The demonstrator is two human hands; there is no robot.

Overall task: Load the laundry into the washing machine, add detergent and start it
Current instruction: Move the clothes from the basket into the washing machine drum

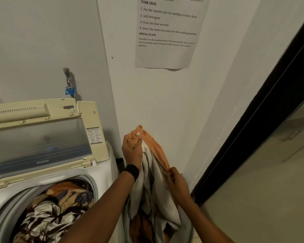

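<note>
A top-loading washing machine (102,174) stands at the lower left with its lid (42,137) raised. Patterned brown, white and blue laundry (56,207) fills its drum. To the right of the machine, a white garment with an orange edge (153,181) hangs between my hands. My left hand (132,151) grips the orange top end, raised against the wall. My right hand (175,183) pinches the orange edge lower down. The garment's lower part falls into a basket (189,230) at the bottom edge, where more cloth lies.
A tap with a blue fitting (69,85) juts from the wall behind the machine. A printed task sheet (168,32) is stuck on the wall ahead. A dark door frame (270,111) runs diagonally on the right, with a reflective panel beyond it.
</note>
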